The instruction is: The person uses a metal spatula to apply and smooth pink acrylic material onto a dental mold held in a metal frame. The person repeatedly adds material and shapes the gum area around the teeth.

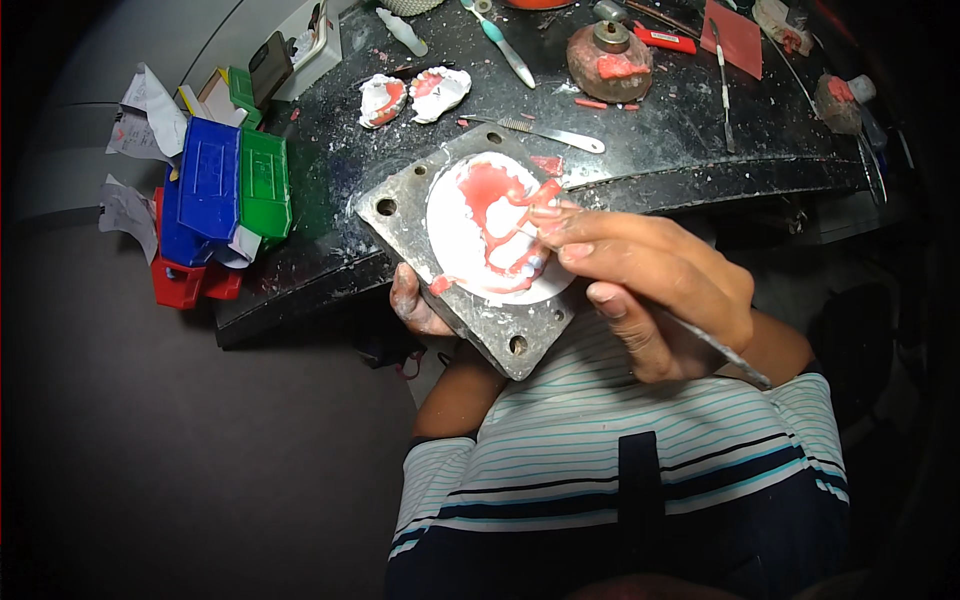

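My left hand grips a square grey metal dental flask with corner holes, tilted at the bench's front edge. White plaster fills its round opening. Set in the plaster is a denture form in pinkish-red wax with pale teeth along its lower right edge. My right hand is closed on a thin metal dental tool, its shaft slanting back past the palm. The fingertips are over the wax's right side, beside a raised red wax piece; the tool's working end is mostly hidden there.
Two plaster tooth models lie behind the flask, near a white-handled brush and a teal-and-white toothbrush. A wax-smeared round burner stands farther back. Blue and green plastic bins are at left. A red wax sheet is at back right.
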{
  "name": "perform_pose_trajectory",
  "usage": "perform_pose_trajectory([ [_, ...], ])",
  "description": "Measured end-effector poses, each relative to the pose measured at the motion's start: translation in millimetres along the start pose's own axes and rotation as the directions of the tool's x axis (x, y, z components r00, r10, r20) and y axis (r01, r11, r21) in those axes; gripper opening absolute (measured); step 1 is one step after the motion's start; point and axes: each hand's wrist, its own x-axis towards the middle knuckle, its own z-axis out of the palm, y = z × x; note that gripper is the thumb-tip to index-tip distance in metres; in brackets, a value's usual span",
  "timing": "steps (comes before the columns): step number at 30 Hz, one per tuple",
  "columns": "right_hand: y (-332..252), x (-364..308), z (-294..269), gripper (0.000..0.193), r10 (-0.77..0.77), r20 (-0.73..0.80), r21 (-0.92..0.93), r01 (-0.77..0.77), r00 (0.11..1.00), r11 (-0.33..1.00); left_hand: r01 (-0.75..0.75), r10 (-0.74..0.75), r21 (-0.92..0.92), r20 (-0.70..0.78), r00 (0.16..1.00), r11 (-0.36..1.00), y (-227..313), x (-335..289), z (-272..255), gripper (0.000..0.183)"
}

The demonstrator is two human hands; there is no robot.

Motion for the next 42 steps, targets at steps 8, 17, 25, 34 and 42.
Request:
perform_pose_trajectory([
  [8,25.3,6.9,-18.9,0.027,0.086,-0.031,0.041,-0.084,0.996,0.996,0.084,-0.062,0.310,-0.078,0.995,0.947,11.5,-2.7,-23.6,0.114],
  [17,26.2,1.7,-8.8,0.029,0.156,-0.141,0.204,-0.125,0.978,0.971,-0.113,0.180,0.932,0.053,0.982,0.343,-4.1,4.2,-19.8,0.120],
  [25,18.3,19.0,-63.5,0.028,0.534,0.104,-0.480,-0.428,0.839,0.766,-0.373,0.101,0.891,0.409,0.907,-0.259,68.4,-27.7,-116.2,0.119],
  [34,66.6,24.0,-95.2,0.042,0.562,-0.306,-0.670,-0.593,0.769,0.446,-0.362,0.454,0.870,0.485,0.747,-0.334,19.9,18.4,-33.1,0.099],
  [42,107.1,13.3,-135.1,0.025,0.703,-0.388,-0.645,-0.720,0.596,0.255,-0.284,0.281,0.755,0.137,0.950,0.592,9.1,54.1,-8.2,0.125],
])
